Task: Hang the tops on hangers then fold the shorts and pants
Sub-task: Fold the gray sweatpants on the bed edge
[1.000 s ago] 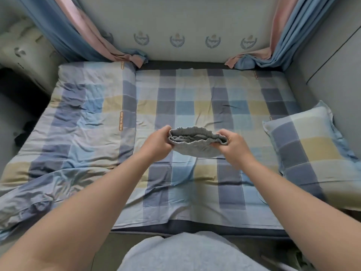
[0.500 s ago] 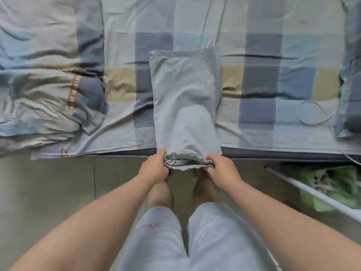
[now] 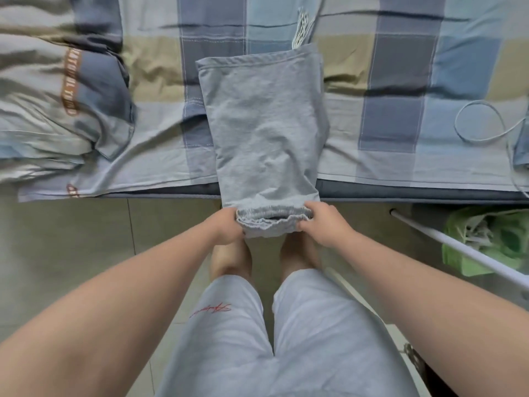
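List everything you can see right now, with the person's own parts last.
grey shorts: one, grey, lying lengthwise on the bed, waistband past the near edge
bed sheet: one, blue, grey and tan check, covering the bed
quilt: one, same check with a brown label, bunched at the left
cords: a few, white, at the far end of the shorts
cable: one, white, looped on the sheet at the right
rail: one, white, slanting at the lower right
bag: one, green, behind the rail
floor: pale tiles, below the bed
worn shorts: one pair, light grey with red script
feet: two, bare, on the floor
hands: two; left hand and right hand grip the waistband ends
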A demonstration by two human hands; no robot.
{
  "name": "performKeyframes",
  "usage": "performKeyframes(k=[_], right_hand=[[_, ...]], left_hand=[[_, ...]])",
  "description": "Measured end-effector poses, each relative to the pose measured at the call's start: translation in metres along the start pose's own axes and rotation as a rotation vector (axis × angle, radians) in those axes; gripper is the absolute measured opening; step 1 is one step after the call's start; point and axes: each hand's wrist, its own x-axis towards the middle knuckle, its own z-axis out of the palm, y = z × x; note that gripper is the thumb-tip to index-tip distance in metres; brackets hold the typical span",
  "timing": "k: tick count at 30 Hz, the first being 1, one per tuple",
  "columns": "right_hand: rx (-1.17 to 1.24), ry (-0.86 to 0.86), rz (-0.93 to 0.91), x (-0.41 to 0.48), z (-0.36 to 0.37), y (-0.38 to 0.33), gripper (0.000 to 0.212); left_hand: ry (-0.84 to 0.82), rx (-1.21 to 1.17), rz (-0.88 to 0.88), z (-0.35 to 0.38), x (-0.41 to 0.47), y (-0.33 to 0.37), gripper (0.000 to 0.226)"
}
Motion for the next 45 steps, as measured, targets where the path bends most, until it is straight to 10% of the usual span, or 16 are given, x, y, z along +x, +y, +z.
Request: performKeyframes(k=[14, 25, 30, 45], right_hand=[[0.117, 0.423, -0.206, 0.143, -0.160, -0.131, 0.027], [0.304, 0.593, 0.029, 0.190, -0.133, -0.085, 0.072], [0.554, 0.372, 0.102, 0.202, -0.105, -0.051, 0.107], [0.907, -0.045, 0.256, 0.136, -0.108, -0.061, 0.041]], left_hand=[[0.498, -0.496, 0.138, -0.169, 0.085, 0.090, 0.010], [0.739, -0.566, -0.065, -0.145, 0.125, 0.055, 0.083], [0.655, -0.630, -0.118, -0.118, 0.136, 0.046, 0.087], [0.338, -0.724, -0.150, -0.123, 0.065, 0.056, 0.041]])
